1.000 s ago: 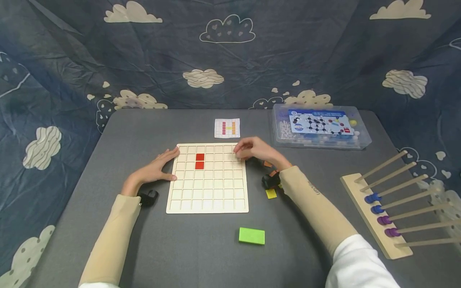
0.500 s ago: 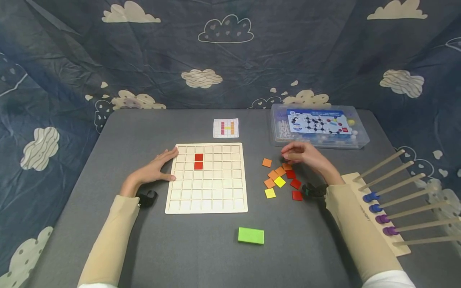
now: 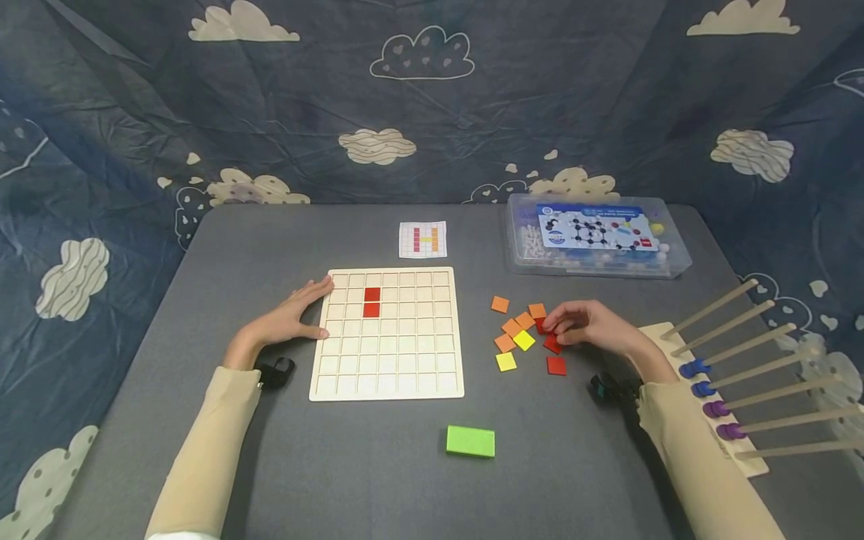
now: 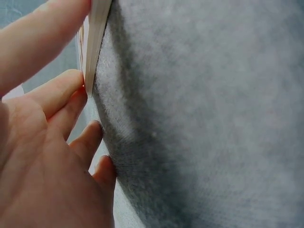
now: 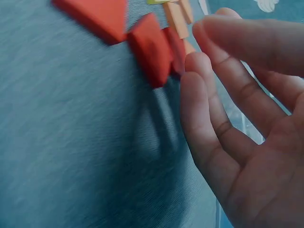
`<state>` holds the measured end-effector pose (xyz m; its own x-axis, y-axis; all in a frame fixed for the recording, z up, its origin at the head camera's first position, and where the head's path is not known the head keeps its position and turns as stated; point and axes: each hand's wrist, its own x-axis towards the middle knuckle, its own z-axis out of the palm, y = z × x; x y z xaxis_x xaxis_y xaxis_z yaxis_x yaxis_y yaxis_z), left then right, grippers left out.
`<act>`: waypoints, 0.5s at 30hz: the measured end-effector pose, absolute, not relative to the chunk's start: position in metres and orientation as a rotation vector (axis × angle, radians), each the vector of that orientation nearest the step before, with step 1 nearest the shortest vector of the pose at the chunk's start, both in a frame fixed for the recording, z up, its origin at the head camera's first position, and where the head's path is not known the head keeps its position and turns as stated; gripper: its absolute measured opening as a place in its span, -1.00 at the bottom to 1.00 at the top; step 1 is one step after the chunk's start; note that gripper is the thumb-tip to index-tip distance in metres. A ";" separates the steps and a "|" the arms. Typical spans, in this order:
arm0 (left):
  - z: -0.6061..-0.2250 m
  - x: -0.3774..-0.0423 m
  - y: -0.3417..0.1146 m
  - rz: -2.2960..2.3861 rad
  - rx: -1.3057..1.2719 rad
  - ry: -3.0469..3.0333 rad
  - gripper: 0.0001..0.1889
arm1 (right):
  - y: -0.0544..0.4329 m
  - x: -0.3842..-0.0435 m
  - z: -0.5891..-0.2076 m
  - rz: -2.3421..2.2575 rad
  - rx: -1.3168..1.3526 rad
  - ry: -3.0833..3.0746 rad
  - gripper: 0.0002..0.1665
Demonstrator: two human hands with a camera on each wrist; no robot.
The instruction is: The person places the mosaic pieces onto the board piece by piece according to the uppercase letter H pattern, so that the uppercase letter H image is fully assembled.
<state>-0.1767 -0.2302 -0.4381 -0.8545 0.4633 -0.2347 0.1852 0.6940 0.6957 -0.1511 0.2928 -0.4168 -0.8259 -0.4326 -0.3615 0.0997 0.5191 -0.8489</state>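
A square wooden grid board (image 3: 403, 352) lies mid-table, with two red tiles (image 3: 372, 302) set one below the other in its upper left part. My left hand (image 3: 286, 315) rests at the board's left edge, fingers and thumb spread; in the left wrist view its fingertips touch the board's rim (image 4: 99, 42). To the right of the board, my right hand (image 3: 590, 327) hovers with bent fingers right over the loose red tiles (image 3: 556, 366). Nothing shows between thumb and fingers in the right wrist view, where a red tile (image 5: 152, 52) lies close to the fingertips.
Orange tiles (image 3: 500, 304) and yellow tiles (image 3: 506, 362) lie between board and right hand. A pattern card (image 3: 422, 240) sits behind the board, a clear plastic case (image 3: 597, 236) at back right. A green block (image 3: 470, 442) lies in front, a pegged wooden rack (image 3: 655, 337) at right.
My right hand has left the board's upper right corner, swung right past the orange tiles and come down toward the red ones. The left hand has stayed in place.
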 end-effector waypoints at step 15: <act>-0.438 -0.176 -0.231 0.977 0.492 2.500 0.02 | 0.285 -0.137 -0.428 -1.122 -0.398 2.523 -0.70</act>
